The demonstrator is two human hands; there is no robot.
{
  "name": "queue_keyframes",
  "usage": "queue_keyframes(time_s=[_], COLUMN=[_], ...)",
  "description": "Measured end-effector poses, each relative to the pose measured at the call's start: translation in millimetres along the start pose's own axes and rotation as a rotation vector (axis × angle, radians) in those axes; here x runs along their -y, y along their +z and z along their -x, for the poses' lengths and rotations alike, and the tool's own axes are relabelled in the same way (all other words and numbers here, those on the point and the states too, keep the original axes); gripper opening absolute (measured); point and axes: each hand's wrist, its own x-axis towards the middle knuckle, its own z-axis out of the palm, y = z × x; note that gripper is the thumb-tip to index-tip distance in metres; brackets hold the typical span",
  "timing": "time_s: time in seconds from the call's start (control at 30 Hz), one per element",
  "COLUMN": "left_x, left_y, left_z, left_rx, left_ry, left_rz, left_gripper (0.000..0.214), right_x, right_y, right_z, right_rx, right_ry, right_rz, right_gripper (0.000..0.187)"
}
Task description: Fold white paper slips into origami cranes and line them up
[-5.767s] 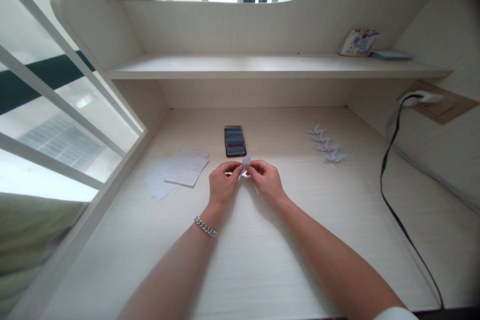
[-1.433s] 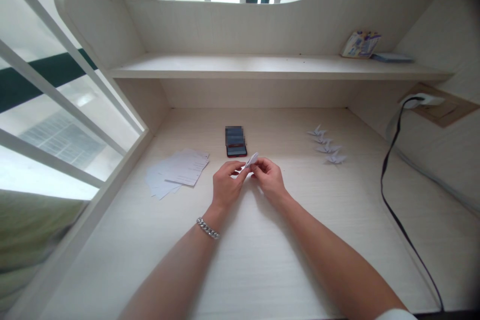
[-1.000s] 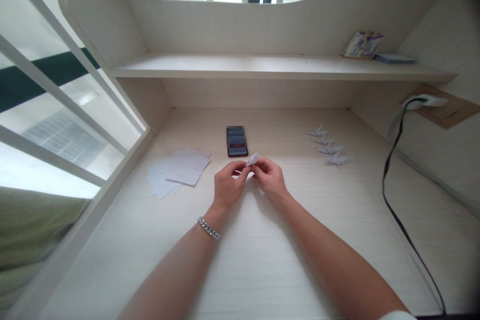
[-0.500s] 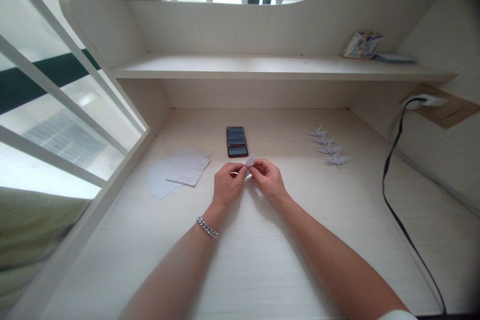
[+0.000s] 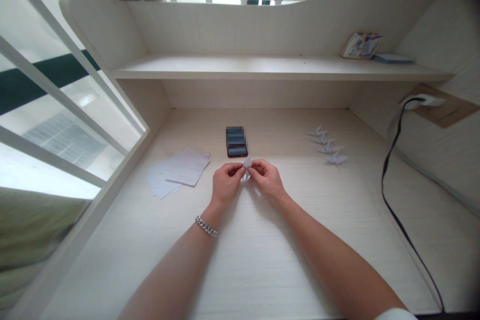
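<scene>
Between my two hands is a small piece of folded white paper (image 5: 247, 161), its pointed tip upward. My left hand (image 5: 228, 180), with a chain bracelet (image 5: 206, 226) on the wrist, pinches its left side between thumb and fingers. On the other side, my right hand (image 5: 267, 178) pinches it the same way. The fingers partly cover the paper, so its lower folds are hard to make out. Just beyond my hands lies a phone (image 5: 236, 141). Several folded paper cranes (image 5: 328, 149) stand in a row to the right.
Loose sheets of white paper (image 5: 188, 167) overlap on the desk at the left. A black cable (image 5: 386, 170) runs from a wall socket (image 5: 431, 101) down the right side. Above the desk, a shelf (image 5: 225, 66) holds a small colourful box (image 5: 361, 45) and a flat blue item (image 5: 393, 58).
The folded paper has turned slightly and shifted a little left between my fingers, and more of its lower part shows. Both hands keep their pinch.
</scene>
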Motion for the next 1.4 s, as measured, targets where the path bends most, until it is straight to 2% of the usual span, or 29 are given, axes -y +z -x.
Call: queue_keyframes(time_s=[0.37,0.6,0.87,1.07,1.2,1.4], left_x=[0.4,1.1,0.6,-1.3,-1.5,0.7], left_y=[-2.9,-4.7,-4.7,-6.6,-5.8,-2.6], left_z=[-2.5,-5.0,-2.3,-1.8,-1.1,1.0], left_rx=[0.056,0.094,0.19,0.323,0.326,0.278], left_ry=[-0.033,-0.084,-0.099,-0.071,-0.046,-0.053], left_rz=[0.048,0.108,0.163,0.05,0.015,0.009], left_gripper=[0.023,0.023,0.023,0.02,0.02,0.021], right_x=[-1.3,-1.7,0.5,4.7,4.7,1.3], right_y=[0.4,1.5,-0.2,-1.4,-2.1,-1.4], right_z=[-0.5,-0.1,-1.0,-0.8,-0.7,-0.7], right_rx=[-0.031,-0.04,-0.024,-0.047,-0.097,-0.14], right_ry=[0.011,0.106,0.104,0.147,0.182,0.122], right_rz=[0.01,-0.053,-0.098,-0.19,-0.233,-0.182], right_gripper=[0.029,0.033,0.026,0.023,0.024,0.026])
